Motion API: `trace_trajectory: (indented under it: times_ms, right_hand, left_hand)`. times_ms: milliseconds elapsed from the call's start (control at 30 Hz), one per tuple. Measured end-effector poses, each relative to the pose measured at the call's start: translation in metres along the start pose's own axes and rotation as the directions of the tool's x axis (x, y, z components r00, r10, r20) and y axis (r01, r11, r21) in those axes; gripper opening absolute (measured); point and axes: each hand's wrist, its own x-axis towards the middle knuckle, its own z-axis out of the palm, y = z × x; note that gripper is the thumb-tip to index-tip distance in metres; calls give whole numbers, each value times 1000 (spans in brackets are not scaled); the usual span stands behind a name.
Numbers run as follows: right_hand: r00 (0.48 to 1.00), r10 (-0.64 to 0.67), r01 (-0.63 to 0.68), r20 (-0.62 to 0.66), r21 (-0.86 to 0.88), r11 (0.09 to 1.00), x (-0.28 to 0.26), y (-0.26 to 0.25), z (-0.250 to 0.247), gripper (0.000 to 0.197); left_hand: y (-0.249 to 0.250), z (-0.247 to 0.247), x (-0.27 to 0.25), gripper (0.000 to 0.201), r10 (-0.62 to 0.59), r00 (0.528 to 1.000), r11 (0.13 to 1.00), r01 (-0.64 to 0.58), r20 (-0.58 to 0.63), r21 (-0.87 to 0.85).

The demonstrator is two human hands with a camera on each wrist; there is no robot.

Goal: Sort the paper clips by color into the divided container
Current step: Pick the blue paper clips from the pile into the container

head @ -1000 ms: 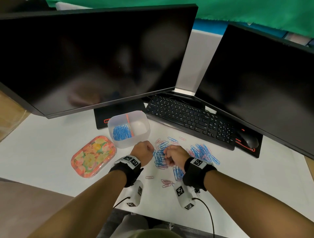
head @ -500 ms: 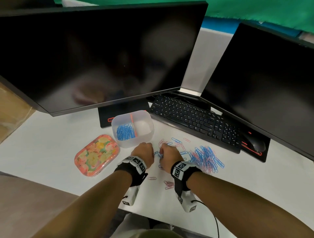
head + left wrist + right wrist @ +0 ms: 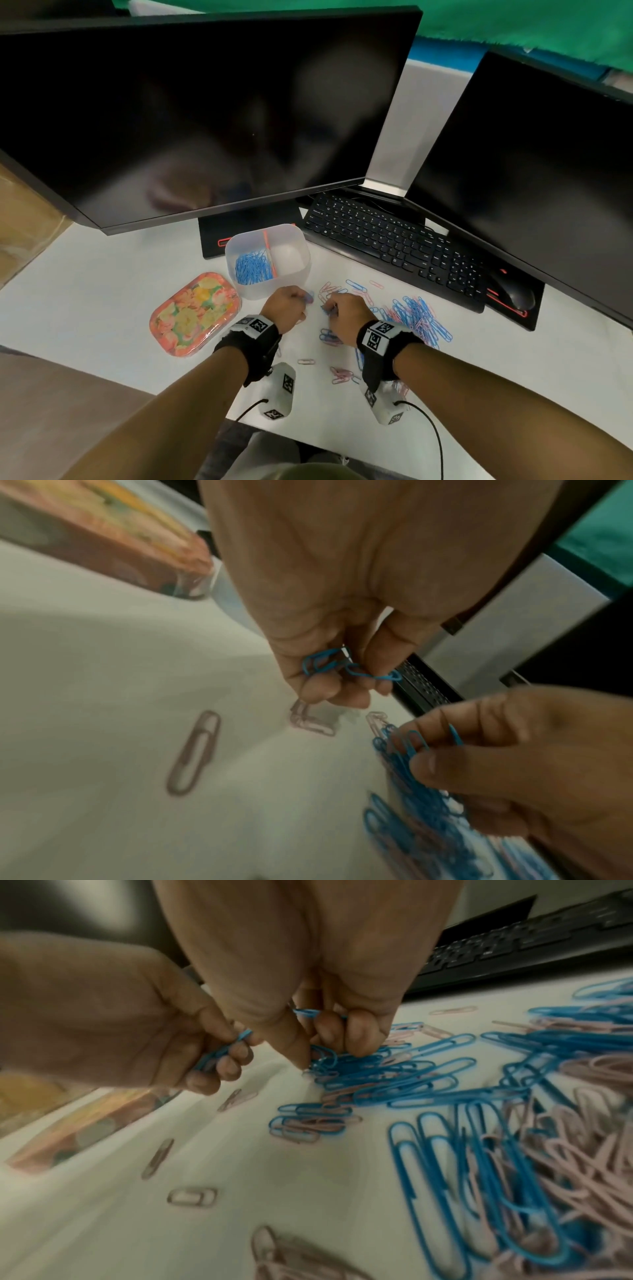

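While fists hover side by side, blue clips are pinched in both hands.
Left hand point(image 3: 335, 593) and right hand point(image 3: 308, 961): blue paper clips point(image 3: 346, 666) gripped; pile just beneath right.

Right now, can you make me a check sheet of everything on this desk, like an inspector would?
Surface: white desk, clips scattered over it.
Job's things: divided container; blue paper clips fill its left compartment, right one looks empty. Mixed pile of blue and pink clips beside the right hand.
Clutter: floral tin, keyboard, mouse.
Grips: left hand pinches blue clips; right hand pinches blue clips at the pile's edge.
Cables: black wires from the wrist cameras.
Surroundings: two dark monitors, green cloth behind.
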Motion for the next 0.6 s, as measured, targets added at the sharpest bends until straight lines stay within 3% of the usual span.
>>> trace_trajectory:
  times_ms: [67, 133, 233, 333, 400, 433, 500, 600]
  right_hand:
    - [1000, 19, -20, 5, 76, 997, -3, 3, -8, 25]
    - [998, 44, -49, 38, 143, 989, -3, 6, -17, 26]
    - [984, 124, -157, 126, 293, 943, -1, 13, -27, 21]
    - [949, 232, -313, 212, 571, 759, -5, 18, -34, 21]
    - [935, 259, -354, 243, 679, 643, -9, 22, -35, 24]
    - [930, 264, -365, 254, 701, 612, -11, 24, -35, 24]
    - [928, 263, -370, 263, 714, 594, -16, 26, -35, 23]
    - [933, 265, -358, 244, 712, 605, -20, 29, -36, 23]
  left_hand:
    - [2, -1, -2, 32, -39, 999, 990, 41, 18, -136]
    - [4, 0, -4, 29, -41, 999, 985, 45, 33, -164]
    - [7, 4, -7, 5, -51, 994, 985, 66, 95, -159]
    - [4, 15, -5, 10, 0, 992, 995, -12, 124, 97]
    - [-1, 23, -4, 8, 109, 986, 897, -151, 124, 416]
    - [-3, 26, -5, 2, 143, 979, 811, -201, 146, 549]
    - [-8, 31, -5, 13, 155, 966, 676, -255, 206, 691]
    - [-7, 34, -6, 16, 172, 958, 579, -286, 228, 764]
